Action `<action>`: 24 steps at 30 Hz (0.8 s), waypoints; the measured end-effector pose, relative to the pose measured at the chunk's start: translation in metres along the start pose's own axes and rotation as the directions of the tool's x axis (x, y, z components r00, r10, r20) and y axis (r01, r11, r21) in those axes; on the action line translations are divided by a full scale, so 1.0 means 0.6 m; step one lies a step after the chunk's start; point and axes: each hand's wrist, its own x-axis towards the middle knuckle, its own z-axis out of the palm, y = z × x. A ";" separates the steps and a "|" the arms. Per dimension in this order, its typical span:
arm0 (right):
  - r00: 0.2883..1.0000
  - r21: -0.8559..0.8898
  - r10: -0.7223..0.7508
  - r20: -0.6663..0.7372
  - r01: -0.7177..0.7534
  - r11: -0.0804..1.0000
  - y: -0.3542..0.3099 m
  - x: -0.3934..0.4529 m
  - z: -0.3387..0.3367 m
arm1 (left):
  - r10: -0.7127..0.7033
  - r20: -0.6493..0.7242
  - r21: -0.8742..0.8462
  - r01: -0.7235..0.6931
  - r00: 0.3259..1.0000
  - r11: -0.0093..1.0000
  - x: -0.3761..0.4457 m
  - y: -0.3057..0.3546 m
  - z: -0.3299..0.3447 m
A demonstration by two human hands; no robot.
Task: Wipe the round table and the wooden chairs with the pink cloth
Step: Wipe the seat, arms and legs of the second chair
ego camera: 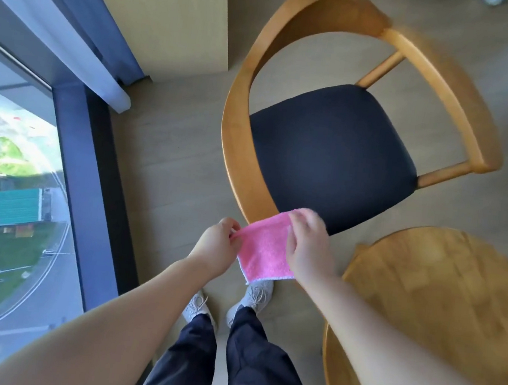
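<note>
pinching pink cloth (264, 250) edges w/ left grip (216, 245) & right grip (306, 245), above floor beside wooden chair (241, 147).

You hold the pink cloth (264, 248) stretched in the air between your hands. Beyond it stands the wooden chair (343, 139) — curved back, dark seat — and the round wooden table (443, 290) sits just beside it.

A home dining corner (high-rise): wooden chair (342, 114), round table (442, 293), window (10, 198).
</note>
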 end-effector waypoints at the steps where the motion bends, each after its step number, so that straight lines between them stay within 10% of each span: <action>1: 0.998 -0.028 -0.006 0.067 0.008 1.000 -0.011 -0.011 0.014 | 0.005 0.003 0.015 -0.005 1.000 1.000 -0.001 -0.001 0.001; 9: 0.963 -0.380 0.081 0.255 0.023 0.925 -0.028 -0.018 0.075 | 0.245 0.026 0.546 -0.219 0.969 0.809 -0.023 -0.054 -0.035; 17: 0.970 -0.452 0.081 0.228 0.032 0.891 -0.026 -0.018 0.091 | 0.323 0.067 0.722 -0.269 0.944 0.638 -0.037 -0.111 -0.037; 24: 0.977 -0.504 0.083 0.199 0.030 0.863 -0.061 0.034 0.101 | 0.216 0.068 0.649 -0.208 0.974 0.732 -0.043 -0.171 -0.033</action>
